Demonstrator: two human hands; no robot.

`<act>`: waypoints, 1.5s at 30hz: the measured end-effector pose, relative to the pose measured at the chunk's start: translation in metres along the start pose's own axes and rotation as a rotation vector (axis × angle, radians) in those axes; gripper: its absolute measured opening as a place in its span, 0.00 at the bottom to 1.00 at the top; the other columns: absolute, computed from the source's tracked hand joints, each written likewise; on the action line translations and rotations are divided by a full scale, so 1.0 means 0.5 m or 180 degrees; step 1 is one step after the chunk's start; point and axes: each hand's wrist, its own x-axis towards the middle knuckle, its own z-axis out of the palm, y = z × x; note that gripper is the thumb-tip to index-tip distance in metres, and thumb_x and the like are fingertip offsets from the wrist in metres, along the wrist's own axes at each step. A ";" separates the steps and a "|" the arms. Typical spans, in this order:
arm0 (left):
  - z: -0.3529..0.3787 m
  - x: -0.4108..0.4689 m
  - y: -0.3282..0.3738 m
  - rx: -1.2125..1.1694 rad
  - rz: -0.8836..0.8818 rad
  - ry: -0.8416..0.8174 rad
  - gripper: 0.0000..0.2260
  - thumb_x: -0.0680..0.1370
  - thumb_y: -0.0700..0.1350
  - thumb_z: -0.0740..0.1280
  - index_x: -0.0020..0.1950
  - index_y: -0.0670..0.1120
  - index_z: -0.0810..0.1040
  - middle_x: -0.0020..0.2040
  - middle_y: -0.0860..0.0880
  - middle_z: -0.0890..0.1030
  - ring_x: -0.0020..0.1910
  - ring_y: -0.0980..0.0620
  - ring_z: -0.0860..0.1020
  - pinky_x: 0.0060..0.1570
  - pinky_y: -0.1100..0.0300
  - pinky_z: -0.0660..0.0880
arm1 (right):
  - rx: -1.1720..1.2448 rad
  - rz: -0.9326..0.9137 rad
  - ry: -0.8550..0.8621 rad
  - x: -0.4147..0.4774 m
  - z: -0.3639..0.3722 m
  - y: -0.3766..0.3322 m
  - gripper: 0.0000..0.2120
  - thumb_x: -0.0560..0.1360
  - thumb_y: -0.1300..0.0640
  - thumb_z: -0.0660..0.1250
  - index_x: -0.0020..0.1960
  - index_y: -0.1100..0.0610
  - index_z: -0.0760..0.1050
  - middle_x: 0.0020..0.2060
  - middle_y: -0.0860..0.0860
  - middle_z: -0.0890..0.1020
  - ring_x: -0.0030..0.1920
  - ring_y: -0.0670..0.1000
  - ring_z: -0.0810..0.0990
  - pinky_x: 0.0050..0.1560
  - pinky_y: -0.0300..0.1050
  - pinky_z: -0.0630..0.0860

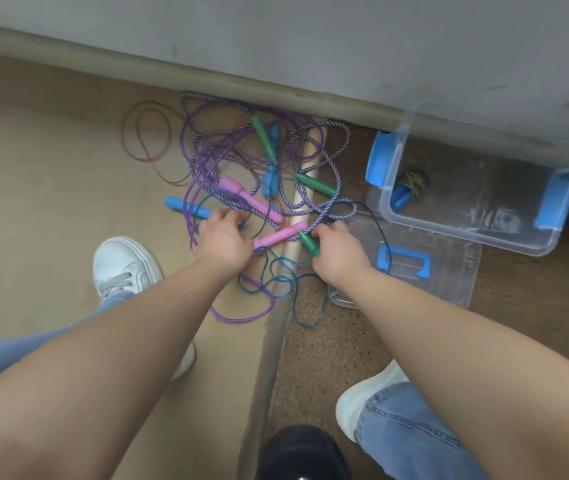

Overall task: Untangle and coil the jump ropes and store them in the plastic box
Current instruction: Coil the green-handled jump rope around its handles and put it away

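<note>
A tangle of jump ropes (241, 157) lies on the floor by the wall: purple and teal plastic cords, a blue-white braided rope, and pink, green and blue handles. My left hand (222, 237) rests on the pile, its fingers curled over cords beside a blue handle (186, 206) and a pink handle (278, 237). My right hand (338, 251) is closed around a green handle (309, 243). The clear plastic box (466, 233) with blue latches stands to the right, with one coiled rope and a blue handle (401, 197) inside.
The box's clear lid (449, 271) with a blue handle lies flat in front of the box. A thin brown rope (148, 143) loops at the left of the pile. Wooden handles lie under the tangle. My white shoes flank a floor seam; a dark object sits at the bottom edge.
</note>
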 end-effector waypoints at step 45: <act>-0.053 -0.145 0.176 -0.1243 0.1008 -0.0950 0.31 0.68 0.51 0.78 0.66 0.59 0.67 0.38 0.53 0.70 0.34 0.57 0.70 0.36 0.63 0.69 | 0.2572 -0.0474 0.0779 -0.173 -0.220 -0.091 0.10 0.74 0.48 0.64 0.41 0.49 0.83 0.42 0.50 0.79 0.42 0.50 0.79 0.47 0.52 0.80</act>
